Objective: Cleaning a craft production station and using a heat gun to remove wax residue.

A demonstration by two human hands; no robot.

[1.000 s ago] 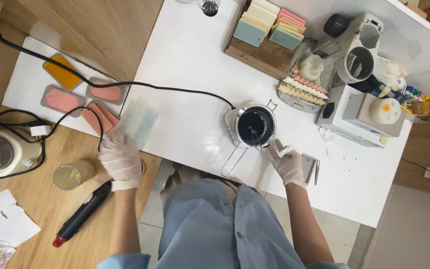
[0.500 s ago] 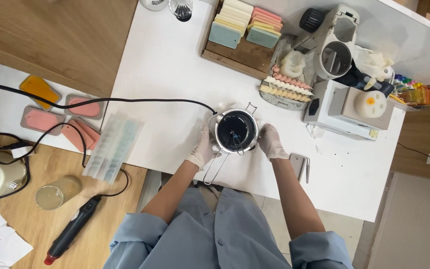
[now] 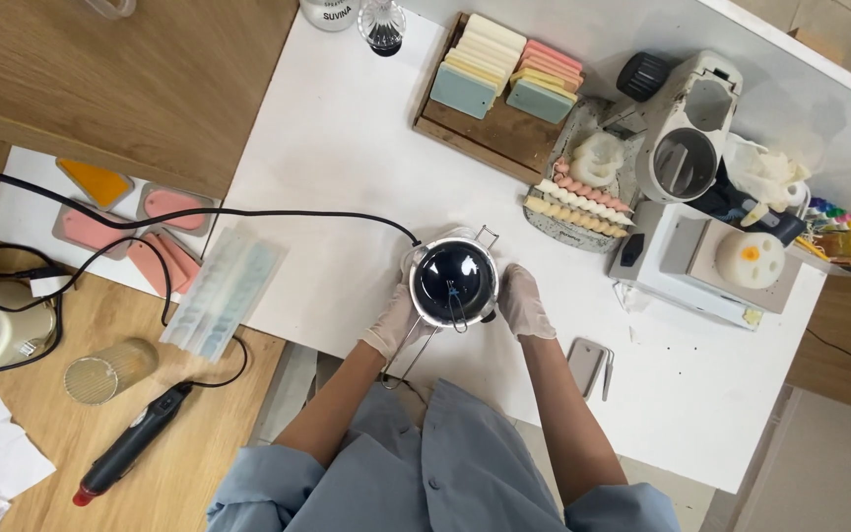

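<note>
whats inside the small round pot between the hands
The pot holds a dark, glossy liquid with a thin wire piece across it. The liquid hides the bottom. The left hand and right hand cover its sides.

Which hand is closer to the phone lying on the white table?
Right. The right hand rests against the pot, just up and left of the phone. The left hand is on the pot's far side, farther off.
</note>
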